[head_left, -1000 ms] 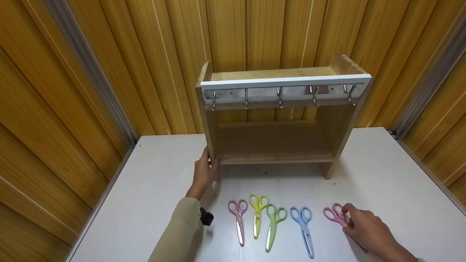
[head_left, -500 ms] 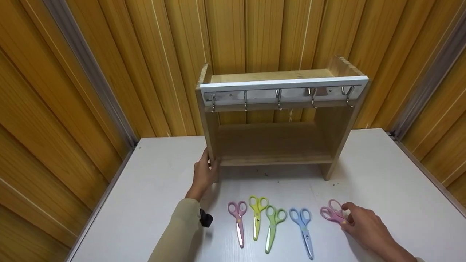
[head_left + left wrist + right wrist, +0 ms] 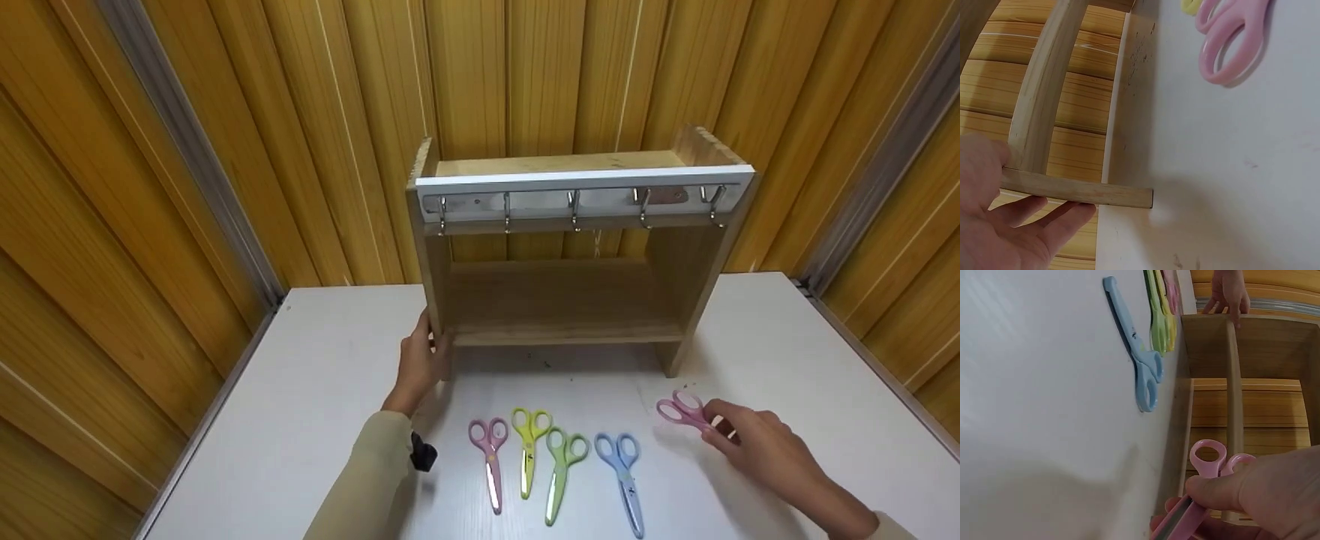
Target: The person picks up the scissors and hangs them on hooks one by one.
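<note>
My right hand (image 3: 776,454) pinches a pair of pink scissors (image 3: 681,409) between thumb and fingers, just below the handle loops. In the right wrist view the loops of these scissors (image 3: 1208,457) point away from the palm, and the blades run back under the thumb. At the lower left of a wooden shelf rack (image 3: 566,339), my left hand (image 3: 420,367) grips the side panel, thumb inside and fingers outside, as the left wrist view shows at the panel's edge (image 3: 1081,190). Across the rack's top front runs a white rail (image 3: 540,201) with several metal hooks (image 3: 575,211).
Between the hands, in a row on the white table (image 3: 330,427), lie purple-pink scissors (image 3: 491,457), yellow scissors (image 3: 529,450), green scissors (image 3: 559,472) and blue scissors (image 3: 624,472), loops toward the rack. Wood-patterned walls (image 3: 360,150) enclose the back and sides.
My right hand has lifted the pink scissors off the table and brought them slightly toward the rack. The left hand keeps its hold on the side panel.
</note>
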`<action>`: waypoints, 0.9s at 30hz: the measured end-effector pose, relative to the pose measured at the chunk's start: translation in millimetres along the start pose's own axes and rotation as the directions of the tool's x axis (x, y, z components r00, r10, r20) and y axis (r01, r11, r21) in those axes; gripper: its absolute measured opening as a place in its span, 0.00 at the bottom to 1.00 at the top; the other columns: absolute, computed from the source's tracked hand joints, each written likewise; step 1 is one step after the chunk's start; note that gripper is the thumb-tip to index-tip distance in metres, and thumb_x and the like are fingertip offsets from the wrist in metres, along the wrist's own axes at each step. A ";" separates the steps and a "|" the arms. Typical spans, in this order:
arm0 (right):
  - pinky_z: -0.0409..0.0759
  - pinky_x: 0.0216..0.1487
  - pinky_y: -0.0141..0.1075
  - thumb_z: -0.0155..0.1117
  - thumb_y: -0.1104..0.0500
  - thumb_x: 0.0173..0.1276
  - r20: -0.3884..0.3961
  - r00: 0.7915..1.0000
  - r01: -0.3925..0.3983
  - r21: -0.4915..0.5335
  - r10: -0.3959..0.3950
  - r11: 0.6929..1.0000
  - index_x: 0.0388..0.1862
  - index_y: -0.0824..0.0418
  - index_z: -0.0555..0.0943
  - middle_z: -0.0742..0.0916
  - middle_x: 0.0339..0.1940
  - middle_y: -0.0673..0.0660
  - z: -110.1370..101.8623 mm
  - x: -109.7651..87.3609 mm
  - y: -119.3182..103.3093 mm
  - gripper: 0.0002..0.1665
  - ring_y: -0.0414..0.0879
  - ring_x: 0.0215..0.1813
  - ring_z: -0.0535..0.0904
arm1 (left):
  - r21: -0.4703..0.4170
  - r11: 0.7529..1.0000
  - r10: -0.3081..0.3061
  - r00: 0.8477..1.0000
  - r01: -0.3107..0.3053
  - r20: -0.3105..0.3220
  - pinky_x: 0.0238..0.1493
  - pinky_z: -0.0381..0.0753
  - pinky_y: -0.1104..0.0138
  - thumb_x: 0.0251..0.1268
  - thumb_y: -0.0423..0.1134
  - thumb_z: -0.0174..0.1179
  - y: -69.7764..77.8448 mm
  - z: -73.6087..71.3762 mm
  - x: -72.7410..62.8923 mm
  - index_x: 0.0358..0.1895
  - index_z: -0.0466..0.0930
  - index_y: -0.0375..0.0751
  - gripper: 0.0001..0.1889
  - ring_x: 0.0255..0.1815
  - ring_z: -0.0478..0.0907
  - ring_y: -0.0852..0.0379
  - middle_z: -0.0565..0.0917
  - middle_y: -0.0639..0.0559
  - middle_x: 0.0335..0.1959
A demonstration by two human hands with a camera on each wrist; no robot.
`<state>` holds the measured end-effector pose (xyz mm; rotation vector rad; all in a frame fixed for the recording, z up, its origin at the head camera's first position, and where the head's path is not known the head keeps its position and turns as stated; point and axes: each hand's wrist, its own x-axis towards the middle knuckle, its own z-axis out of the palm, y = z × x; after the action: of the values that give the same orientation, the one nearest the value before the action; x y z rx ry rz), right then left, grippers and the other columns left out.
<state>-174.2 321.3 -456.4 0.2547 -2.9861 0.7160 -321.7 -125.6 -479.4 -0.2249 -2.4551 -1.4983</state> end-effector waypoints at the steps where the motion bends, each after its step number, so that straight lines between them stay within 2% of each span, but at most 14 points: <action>1: 0.77 0.26 0.43 0.71 0.63 0.68 -0.008 1.000 0.010 -0.001 -0.010 1.000 0.42 0.56 0.82 0.89 0.32 0.51 -4.8 1.7 -1.7 0.07 0.47 0.34 0.84 | -0.002 1.000 0.000 1.000 0.000 -0.002 0.53 0.86 0.55 0.79 0.38 0.57 -0.1 0.1 0.5 0.81 0.57 0.44 0.33 0.58 0.83 0.43 0.77 0.40 0.70; 10: 0.74 0.24 0.40 0.69 0.66 0.69 -0.073 0.996 0.052 -0.027 -0.053 0.998 0.51 0.62 0.82 0.89 0.36 0.57 -47.7 20.3 -24.3 0.13 0.47 0.31 0.80 | -0.007 1.000 -0.021 1.000 0.021 -0.003 0.54 0.86 0.55 0.79 0.38 0.58 -0.9 1.7 2.7 0.81 0.57 0.44 0.33 0.59 0.83 0.44 0.76 0.42 0.71; 14: 0.73 0.23 0.37 0.69 0.68 0.69 -0.166 0.981 0.095 -0.035 -0.099 0.995 0.53 0.63 0.83 0.89 0.36 0.59 -65.9 27.0 -34.1 0.14 0.48 0.31 0.80 | -0.005 1.000 -0.023 1.000 0.023 0.001 0.53 0.86 0.54 0.79 0.38 0.57 -1.2 2.0 2.8 0.81 0.58 0.45 0.32 0.58 0.83 0.44 0.76 0.42 0.71; 17: 0.76 0.24 0.32 0.70 0.69 0.67 -0.282 0.945 0.160 -0.031 -0.162 0.987 0.52 0.63 0.84 0.90 0.36 0.61 -78.9 33.5 -39.6 0.15 0.50 0.32 0.83 | -0.007 1.000 -0.015 1.000 0.015 0.001 0.54 0.86 0.53 0.80 0.38 0.56 -1.4 1.7 4.0 0.81 0.58 0.44 0.31 0.60 0.82 0.42 0.75 0.41 0.71; 20: 0.77 0.29 0.22 0.73 0.70 0.65 -0.402 0.888 0.230 -0.034 -0.224 0.973 0.51 0.65 0.85 0.90 0.36 0.62 -88.8 40.7 -44.1 0.15 0.50 0.32 0.84 | -0.006 1.000 -0.005 1.000 0.005 -0.009 0.54 0.85 0.53 0.80 0.38 0.57 -1.7 1.0 5.1 0.81 0.58 0.44 0.31 0.60 0.82 0.41 0.76 0.40 0.71; 23: 0.72 0.34 0.13 0.73 0.70 0.65 -0.488 0.838 0.264 -0.027 -0.243 0.964 0.51 0.67 0.86 0.90 0.36 0.63 -96.6 48.7 -47.4 0.15 0.35 0.33 0.81 | -0.004 1.000 0.019 1.000 -0.019 -0.014 0.54 0.85 0.54 0.79 0.37 0.57 -2.4 0.4 4.9 0.80 0.59 0.42 0.31 0.60 0.82 0.41 0.76 0.39 0.70; 27: 0.69 0.38 0.09 0.72 0.69 0.66 -0.564 0.792 0.286 0.007 -0.232 0.958 0.52 0.69 0.86 0.90 0.37 0.66 -104.3 59.9 -52.0 0.15 0.18 0.36 0.72 | 0.000 0.999 0.050 0.999 -0.050 -0.019 0.55 0.85 0.56 0.79 0.36 0.56 -2.5 -0.8 4.0 0.81 0.58 0.41 0.31 0.62 0.81 0.43 0.76 0.40 0.70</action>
<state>-222.0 314.3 -334.6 0.3757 -2.3046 0.7394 -326.1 -127.5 -480.0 -0.2690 -2.4167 -1.4735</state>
